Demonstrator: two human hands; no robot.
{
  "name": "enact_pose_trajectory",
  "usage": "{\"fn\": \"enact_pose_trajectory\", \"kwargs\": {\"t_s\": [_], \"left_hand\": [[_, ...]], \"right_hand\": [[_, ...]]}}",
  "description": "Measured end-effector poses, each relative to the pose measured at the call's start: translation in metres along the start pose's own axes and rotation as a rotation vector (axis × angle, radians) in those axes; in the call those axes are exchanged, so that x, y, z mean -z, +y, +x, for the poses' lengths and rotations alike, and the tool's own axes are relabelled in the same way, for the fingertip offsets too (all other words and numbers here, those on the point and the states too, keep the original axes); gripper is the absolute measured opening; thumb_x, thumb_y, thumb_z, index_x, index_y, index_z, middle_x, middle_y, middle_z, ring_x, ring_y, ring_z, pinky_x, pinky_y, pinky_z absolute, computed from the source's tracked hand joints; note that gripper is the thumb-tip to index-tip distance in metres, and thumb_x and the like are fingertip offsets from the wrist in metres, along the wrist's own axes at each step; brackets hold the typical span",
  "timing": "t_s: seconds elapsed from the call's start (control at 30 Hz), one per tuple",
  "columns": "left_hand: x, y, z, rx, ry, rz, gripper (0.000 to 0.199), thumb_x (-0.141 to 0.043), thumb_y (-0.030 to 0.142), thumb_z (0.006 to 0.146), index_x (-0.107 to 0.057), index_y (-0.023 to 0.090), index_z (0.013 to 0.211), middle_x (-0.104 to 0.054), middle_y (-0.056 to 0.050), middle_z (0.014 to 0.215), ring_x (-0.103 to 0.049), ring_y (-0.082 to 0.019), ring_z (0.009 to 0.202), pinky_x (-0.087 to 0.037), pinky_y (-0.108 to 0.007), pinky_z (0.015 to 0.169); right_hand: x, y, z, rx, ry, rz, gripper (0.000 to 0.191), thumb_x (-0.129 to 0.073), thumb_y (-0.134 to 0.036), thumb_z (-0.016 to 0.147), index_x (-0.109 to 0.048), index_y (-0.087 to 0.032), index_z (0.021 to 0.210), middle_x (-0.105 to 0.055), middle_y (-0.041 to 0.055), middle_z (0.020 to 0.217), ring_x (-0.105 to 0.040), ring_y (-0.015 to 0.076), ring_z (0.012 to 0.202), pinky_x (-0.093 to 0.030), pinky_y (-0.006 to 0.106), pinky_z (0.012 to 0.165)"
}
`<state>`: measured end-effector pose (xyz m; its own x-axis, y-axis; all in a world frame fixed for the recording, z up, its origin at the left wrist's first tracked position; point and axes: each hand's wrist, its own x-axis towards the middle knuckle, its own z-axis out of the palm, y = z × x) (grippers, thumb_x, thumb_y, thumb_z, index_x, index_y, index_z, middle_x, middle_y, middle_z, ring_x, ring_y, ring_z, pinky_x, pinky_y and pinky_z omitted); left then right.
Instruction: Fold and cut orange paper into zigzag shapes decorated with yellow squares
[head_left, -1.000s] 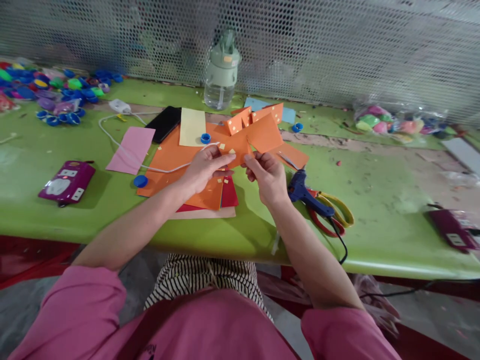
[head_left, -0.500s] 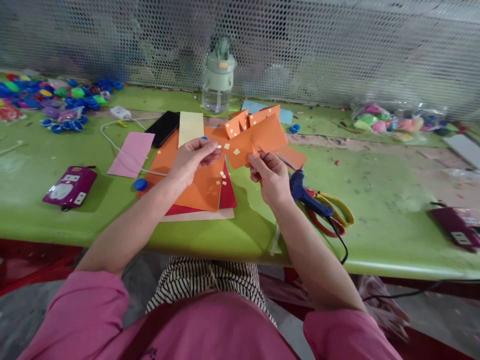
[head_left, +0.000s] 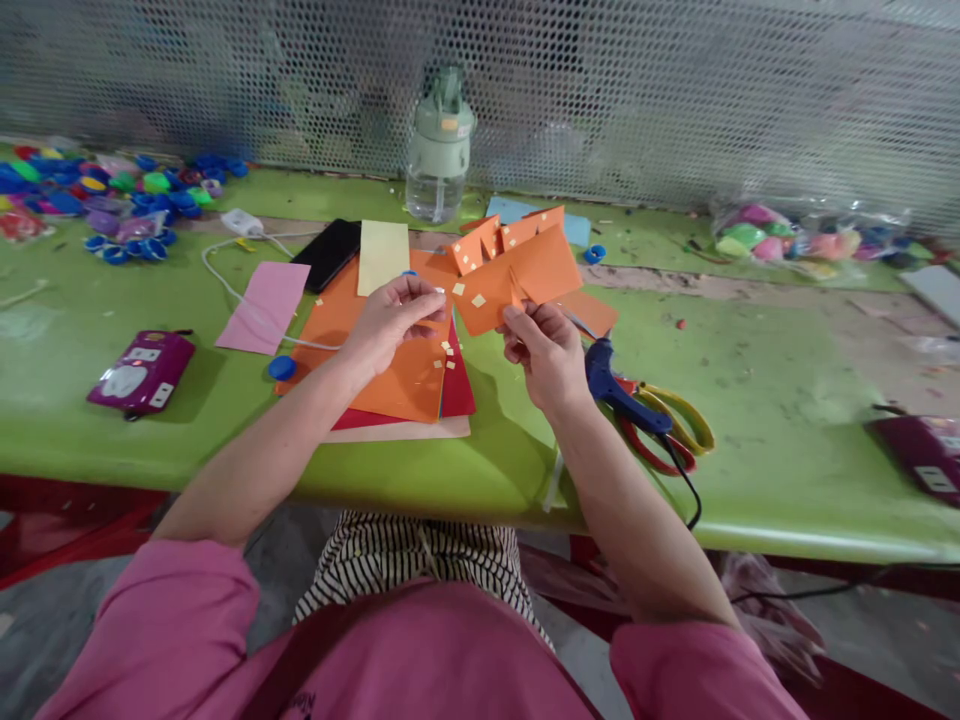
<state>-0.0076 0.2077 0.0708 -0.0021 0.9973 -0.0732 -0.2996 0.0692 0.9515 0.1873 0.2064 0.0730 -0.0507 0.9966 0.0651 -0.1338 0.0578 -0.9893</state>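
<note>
Pinched in my right hand (head_left: 546,348) is the lower edge of a folded orange card (head_left: 487,300) with a slit and a few small pale squares stuck on it. My left hand (head_left: 401,318) is just left of the card, thumb and forefinger pressed together on a tiny pale piece (head_left: 440,292). Below it lies a stack of orange sheets (head_left: 397,385) over a red sheet (head_left: 458,392), with loose pale squares (head_left: 448,350) on top. Behind the held card stand other orange folded pieces (head_left: 476,247) with pale squares.
A blue glue gun (head_left: 619,390) lies on scissors (head_left: 697,425) at the right. Behind are a bottle (head_left: 439,150), a black phone (head_left: 330,255) and yellow paper (head_left: 383,255). Pink paper (head_left: 266,305) and a purple power socket (head_left: 142,373) are at the left.
The view has shifted slightly. Both hands keep nearly the same pose, with the left fingertips still close to the card's left edge.
</note>
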Motion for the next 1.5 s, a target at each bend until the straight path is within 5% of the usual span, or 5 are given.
{"fn": "enact_pose_trajectory", "kwargs": {"t_s": [0.67, 0.97, 1.07, 1.3, 1.5], "left_hand": [[-0.01, -0.007, -0.005, 0.047, -0.064, -0.09, 0.034, -0.089, 0.034, 0.064, -0.067, 0.017, 0.084, -0.071, 0.003, 0.077, -0.067, -0.009, 0.067, -0.058, -0.024, 0.068], [-0.007, -0.008, 0.0, 0.119, -0.01, -0.133, 0.015, -0.073, 0.02, 0.083, -0.058, 0.018, 0.082, -0.067, 0.003, 0.083, -0.066, -0.009, 0.072, -0.06, -0.025, 0.071], [-0.009, -0.009, 0.001, 0.125, -0.013, -0.156, 0.01, -0.069, 0.016, 0.086, -0.059, 0.018, 0.085, -0.067, 0.003, 0.083, -0.066, -0.009, 0.071, -0.059, -0.027, 0.079], [-0.011, -0.013, 0.001, 0.108, -0.019, -0.156, 0.012, -0.061, 0.005, 0.086, -0.064, 0.016, 0.082, -0.068, 0.001, 0.08, -0.067, -0.009, 0.076, -0.057, -0.028, 0.087], [-0.012, -0.015, -0.001, 0.123, -0.027, -0.141, 0.011, -0.063, 0.005, 0.085, -0.064, 0.015, 0.083, -0.07, 0.0, 0.085, -0.068, -0.009, 0.075, -0.057, -0.03, 0.087]], "right_hand": [[-0.003, 0.003, -0.002, -0.094, -0.075, -0.023, 0.047, -0.083, -0.058, 0.063, -0.059, -0.02, 0.077, -0.065, -0.0016, 0.075, -0.05, 0.0062, 0.057, -0.039, 0.019, 0.047], [0.077, -0.051, -0.036, -0.048, -0.237, -1.669, 0.05, -0.056, -0.036, 0.087, -0.06, -0.013, 0.131, -0.069, 0.0207, 0.125, -0.064, 0.0418, 0.112, -0.05, 0.052, 0.087], [0.102, -0.048, -0.045, -0.187, -0.321, -1.859, 0.063, -0.047, -0.03, 0.088, -0.044, -0.005, 0.146, -0.065, 0.025, 0.131, -0.061, 0.0447, 0.119, -0.049, 0.054, 0.091], [0.125, -0.038, -0.042, -0.093, -0.143, -1.636, 0.075, -0.054, -0.026, 0.079, -0.039, 0.0, 0.148, -0.067, 0.027, 0.125, -0.063, 0.0412, 0.117, -0.05, 0.053, 0.096], [0.108, -0.049, -0.053, 0.236, 0.158, -0.776, 0.058, -0.071, -0.044, 0.075, -0.056, -0.025, 0.128, -0.074, 0.0111, 0.113, -0.073, 0.0282, 0.095, -0.058, 0.044, 0.08]]}}
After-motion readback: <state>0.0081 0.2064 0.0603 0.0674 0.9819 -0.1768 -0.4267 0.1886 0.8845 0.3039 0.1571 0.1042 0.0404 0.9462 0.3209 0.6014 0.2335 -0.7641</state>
